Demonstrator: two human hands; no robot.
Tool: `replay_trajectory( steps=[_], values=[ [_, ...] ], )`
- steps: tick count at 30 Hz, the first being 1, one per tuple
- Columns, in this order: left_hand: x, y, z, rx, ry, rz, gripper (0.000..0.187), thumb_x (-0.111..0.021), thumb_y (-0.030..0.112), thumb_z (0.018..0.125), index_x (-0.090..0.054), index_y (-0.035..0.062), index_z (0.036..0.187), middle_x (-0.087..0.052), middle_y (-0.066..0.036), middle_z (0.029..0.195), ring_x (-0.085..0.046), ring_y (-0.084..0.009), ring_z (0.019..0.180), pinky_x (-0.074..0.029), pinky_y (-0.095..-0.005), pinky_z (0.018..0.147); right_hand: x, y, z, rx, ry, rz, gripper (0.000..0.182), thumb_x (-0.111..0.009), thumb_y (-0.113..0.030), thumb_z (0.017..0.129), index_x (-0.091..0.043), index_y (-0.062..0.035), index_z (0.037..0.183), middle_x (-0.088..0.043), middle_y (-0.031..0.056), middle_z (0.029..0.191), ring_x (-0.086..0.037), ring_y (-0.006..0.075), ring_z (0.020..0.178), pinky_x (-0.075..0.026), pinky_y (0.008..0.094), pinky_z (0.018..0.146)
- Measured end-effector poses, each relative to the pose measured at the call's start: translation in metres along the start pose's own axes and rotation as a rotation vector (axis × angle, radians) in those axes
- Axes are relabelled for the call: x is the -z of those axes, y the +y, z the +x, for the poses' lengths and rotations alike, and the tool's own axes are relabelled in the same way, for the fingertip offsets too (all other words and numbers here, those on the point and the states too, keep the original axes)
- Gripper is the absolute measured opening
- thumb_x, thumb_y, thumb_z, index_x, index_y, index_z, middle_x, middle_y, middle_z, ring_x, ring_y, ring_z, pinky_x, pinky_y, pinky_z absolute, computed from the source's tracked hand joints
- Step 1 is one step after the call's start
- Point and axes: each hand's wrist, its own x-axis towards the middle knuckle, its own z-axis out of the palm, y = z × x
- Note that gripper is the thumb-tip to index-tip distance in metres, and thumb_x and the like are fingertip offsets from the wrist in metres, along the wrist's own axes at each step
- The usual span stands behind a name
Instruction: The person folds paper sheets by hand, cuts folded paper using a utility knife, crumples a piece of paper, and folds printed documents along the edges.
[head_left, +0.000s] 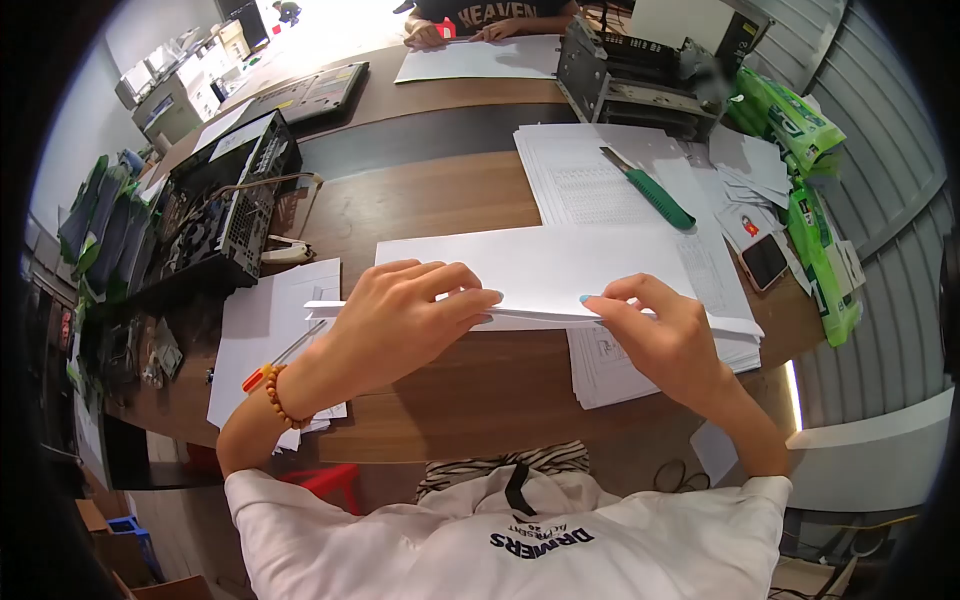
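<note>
A white sheet of paper [540, 262] lies across the wooden table, its near edge folded up into a narrow strip. My left hand [410, 310] pinches the folded edge left of its middle, thumb and fingers together. On the right part of the same edge, my right hand [655, 325] pinches the paper between thumb and fingers. The strip's ends stick out beyond both hands. Printed sheets [590, 185] lie partly beneath the paper at the right, with a green cutter knife [655, 195] on top.
An open black computer case [235, 200] stands at the left, near loose papers [270, 310] and a screwdriver [262, 377]. A phone [764, 262] and green packs [790, 120] are at the right. Beyond a metal device [640, 85], another person [490, 22] sits across the table.
</note>
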Motion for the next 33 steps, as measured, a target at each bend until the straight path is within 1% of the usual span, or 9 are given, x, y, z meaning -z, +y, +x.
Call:
replay_trajectory(
  steps=[7,10,13,17,22,27,30,31,33],
  values=[
    [-0.005,0.028,0.024,-0.196,0.140,0.414,0.029,-0.065,0.011,0.071,-0.064,0.0142,0.100,-0.063,-0.003,0.094,-0.061,-0.0181,0.084,-0.044,-0.0354,0.081,0.002,0.016,-0.035,-0.290,-0.261,0.262,0.035,-0.060,0.003,0.070,-0.061,-0.0087,0.104,-0.062,0.0119,0.082,-0.061,0.0215,0.068,-0.049,0.0301,0.062],
    [-0.012,0.041,0.041,-0.317,0.408,0.531,0.030,-0.066,0.017,0.073,-0.063,0.0208,0.103,-0.062,0.000,0.103,-0.054,-0.0164,0.102,-0.033,-0.0396,0.096,0.098,0.075,-0.040,-0.844,0.009,0.053,0.026,-0.053,-0.003,0.076,-0.062,-0.0064,0.101,-0.063,0.0031,0.088,-0.057,0.0122,0.076,-0.047,0.0279,0.067],
    [-0.028,0.017,0.049,-0.357,0.431,0.459,0.031,-0.066,0.016,0.074,-0.062,0.0208,0.104,-0.064,0.004,0.099,-0.053,-0.0119,0.103,-0.034,-0.0375,0.096,0.254,0.124,-0.111,-0.629,0.992,-0.281,0.026,-0.043,-0.006,0.085,-0.061,0.0001,0.103,-0.060,0.0076,0.104,-0.054,0.0140,0.092,-0.042,0.0271,0.082],
    [-0.087,-0.034,0.092,-0.194,0.213,0.151,0.022,-0.065,0.015,0.075,-0.062,0.0132,0.097,-0.062,0.000,0.092,-0.054,-0.0155,0.094,-0.037,-0.0358,0.090,0.343,0.049,-0.093,0.060,1.019,-1.146,0.051,-0.035,0.013,0.069,-0.040,0.0145,0.120,-0.048,0.0309,0.116,-0.050,0.0337,0.108,-0.037,0.0387,0.099],
    [-0.134,-0.053,0.114,-0.092,0.075,0.006,0.022,-0.064,0.011,0.076,-0.061,0.0103,0.098,-0.061,-0.004,0.092,-0.054,-0.0194,0.092,-0.038,-0.0354,0.089,0.367,0.115,-0.117,-0.208,0.831,-1.717,0.023,-0.049,-0.007,0.081,-0.062,-0.0044,0.100,-0.060,0.0130,0.094,-0.057,0.0269,0.089,-0.045,0.0348,0.082],
    [-0.125,-0.046,0.095,-0.138,0.043,0.098,0.020,-0.063,0.014,0.078,-0.062,0.0117,0.097,-0.061,-0.002,0.089,-0.054,-0.0173,0.093,-0.035,-0.0368,0.092,0.246,0.202,-0.035,0.198,0.937,-1.133,0.045,-0.040,0.002,0.080,-0.043,-0.0032,0.124,-0.043,0.0171,0.128,-0.038,0.0288,0.123,-0.028,0.0363,0.103],
    [-0.119,-0.045,0.084,-0.062,0.004,0.087,0.019,-0.063,0.012,0.077,-0.061,0.0118,0.096,-0.060,-0.002,0.090,-0.054,-0.0172,0.093,-0.035,-0.0367,0.093,0.150,0.299,-0.044,-0.066,0.740,-0.745,0.055,-0.040,0.002,0.080,-0.030,-0.0020,0.133,-0.029,0.0168,0.139,-0.027,0.0285,0.129,-0.023,0.0330,0.106],
    [-0.118,-0.044,0.080,-0.057,-0.003,0.081,0.022,-0.063,0.009,0.076,-0.060,0.0111,0.098,-0.060,-0.003,0.092,-0.054,-0.0180,0.094,-0.036,-0.0363,0.091,0.104,0.383,-0.062,-0.074,0.571,-0.768,0.056,-0.037,0.002,0.080,-0.027,-0.0065,0.135,-0.034,0.0199,0.134,-0.038,0.0341,0.120,-0.018,0.0474,0.105],
    [-0.112,-0.044,0.075,-0.049,-0.004,0.100,0.026,-0.063,0.006,0.074,-0.059,0.0104,0.099,-0.060,-0.003,0.094,-0.054,-0.0188,0.094,-0.037,-0.0360,0.090,0.054,0.397,-0.096,-0.632,-0.503,-0.720,0.059,-0.042,-0.001,0.077,-0.029,-0.0065,0.135,-0.025,0.0153,0.141,-0.019,0.0307,0.131,-0.013,0.0536,0.105]
  ],
)
